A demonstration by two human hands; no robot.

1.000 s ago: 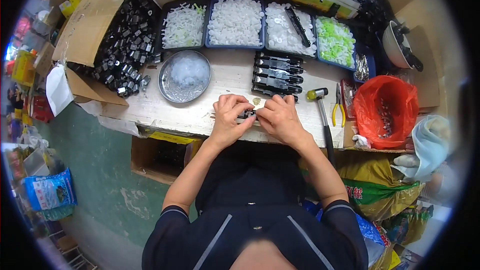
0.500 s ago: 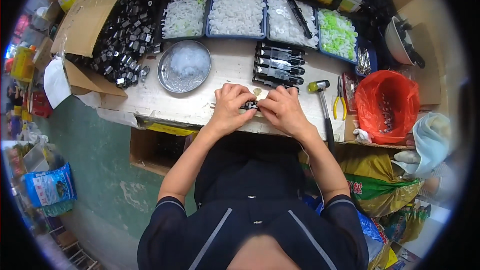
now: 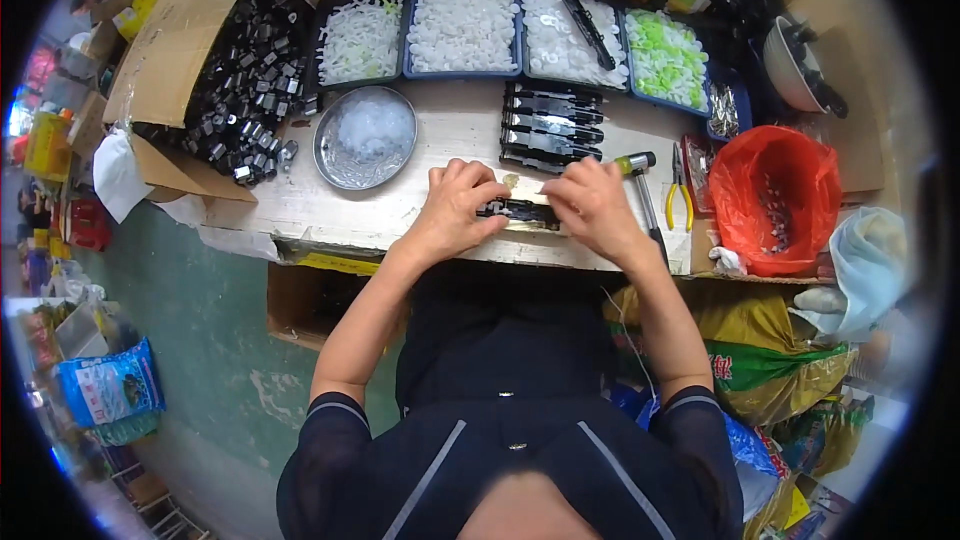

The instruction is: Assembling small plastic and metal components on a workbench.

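A long black plastic part [image 3: 522,212] with shiny metal bits lies across the near edge of the bench. My left hand [image 3: 455,210] pinches its left end between thumb and fingers. Over its right end, my right hand [image 3: 600,212] is closed with fingertips together; whatever they grip, if anything, is too small to make out. Just beyond my hands is a stack of similar black parts [image 3: 553,127], laid side by side. To the right of my right hand lies a hammer [image 3: 636,164] with a yellow-green and black head, its handle toward me.
Pliers [image 3: 680,195] with yellow handles lie beside a red plastic bag [image 3: 812,180]. A round metal dish [image 3: 367,172] holds a translucent whitish mass. Trays of small white pieces [image 3: 465,28] and green-white pieces [image 3: 668,58] line the back. A cardboard box [image 3: 165,65] spills black blocks at left.
My right hand has moved right and a little up, away from the left hand, uncovering more of the black part. My left hand stays at the left end. The view has shifted slightly.
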